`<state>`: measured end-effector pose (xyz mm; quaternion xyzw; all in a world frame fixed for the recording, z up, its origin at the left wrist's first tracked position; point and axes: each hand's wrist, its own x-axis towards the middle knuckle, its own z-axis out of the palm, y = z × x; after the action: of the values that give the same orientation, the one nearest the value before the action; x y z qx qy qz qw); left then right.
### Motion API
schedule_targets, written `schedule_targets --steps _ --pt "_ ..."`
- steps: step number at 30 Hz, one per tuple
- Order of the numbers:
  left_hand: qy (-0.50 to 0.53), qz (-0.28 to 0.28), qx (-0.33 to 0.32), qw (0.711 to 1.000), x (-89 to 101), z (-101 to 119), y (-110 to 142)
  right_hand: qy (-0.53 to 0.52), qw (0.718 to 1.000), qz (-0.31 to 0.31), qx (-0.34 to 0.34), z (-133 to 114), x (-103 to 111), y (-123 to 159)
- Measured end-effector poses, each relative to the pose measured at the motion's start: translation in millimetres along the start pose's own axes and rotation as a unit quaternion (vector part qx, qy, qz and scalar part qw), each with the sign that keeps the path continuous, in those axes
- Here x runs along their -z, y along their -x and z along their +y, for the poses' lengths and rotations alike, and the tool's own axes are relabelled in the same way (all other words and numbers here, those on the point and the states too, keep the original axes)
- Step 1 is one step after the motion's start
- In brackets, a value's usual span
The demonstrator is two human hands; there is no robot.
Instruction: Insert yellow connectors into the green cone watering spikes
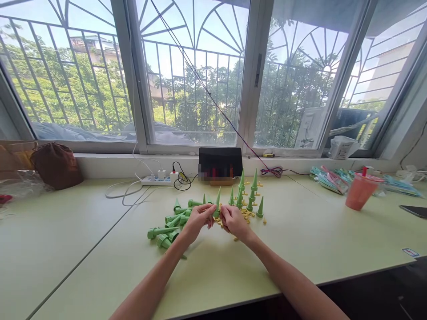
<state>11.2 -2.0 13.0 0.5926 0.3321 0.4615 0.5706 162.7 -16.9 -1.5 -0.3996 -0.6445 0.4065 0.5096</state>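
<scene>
My left hand (201,217) is closed in a pinch at a green plastic spike (218,203), which points upward between my hands. Close beside it, my right hand (234,219) has its fingers pressed together, with a bit of yellow showing at the fingertips; the fingers hide most of it. Around and behind the right hand lies a pile of small yellow valve pieces (247,215). Several green spikes (252,191) stand upright behind it, some stacked, with yellow pieces sticking out sideways. Left of my left hand, loose green spikes (163,232) lie heaped, mostly on their sides.
A dark tablet (220,162) stands on a wooden holder at the back. A power strip (156,181) with cables sits left of it. On the right are a red cup (362,191), plastic packets (330,180) and a phone (413,211). A brown bag (57,166) stands far left.
</scene>
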Motion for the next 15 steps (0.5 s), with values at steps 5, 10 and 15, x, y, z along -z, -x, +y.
schedule_targets --steps 5,10,15 --pt "0.0 0.006 0.014 1.0 -0.3 -0.6 -0.2 0.161 0.982 0.03 0.095 6.2 2.8 -2.0" --pt "0.003 0.011 0.02 1.0 0.7 -2.6 -0.8 0.216 0.969 0.031 0.116 7.4 4.0 -1.0" --pt "0.006 0.015 0.025 1.0 0.8 -3.1 -1.1 0.223 0.966 0.026 0.13 4.5 3.6 1.1"
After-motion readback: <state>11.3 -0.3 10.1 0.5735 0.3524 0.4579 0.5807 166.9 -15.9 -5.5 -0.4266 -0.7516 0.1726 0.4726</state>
